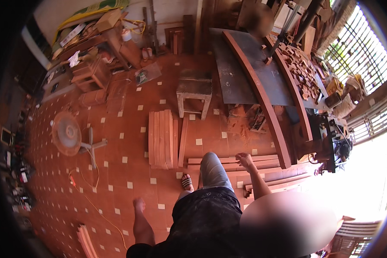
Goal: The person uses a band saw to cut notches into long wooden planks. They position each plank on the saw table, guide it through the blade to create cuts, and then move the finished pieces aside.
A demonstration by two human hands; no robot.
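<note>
My right hand (245,160) is held out over the floor with its fingers apart and nothing in it. Below and beside it, long reddish wood strips (262,164) lie on the tiles, with more wood strips (284,182) to their right. My left hand (138,204) hangs low at my left side, away from any object; its fingers are too small to make out. Ahead of my feet stands a tight stack of reddish boards (161,139), with a thin board (183,142) beside it. Two long wood beams (259,88) lie across a dark metal-topped table (228,73).
A worn stool (195,88) stands beyond the stack. To the left is a round fan (67,133) with a yellow cord (99,210) trailing over the floor. Wood offcuts (299,71) are heaped at the far right, behind a dark machine (333,139). A blurred patch covers the lower right.
</note>
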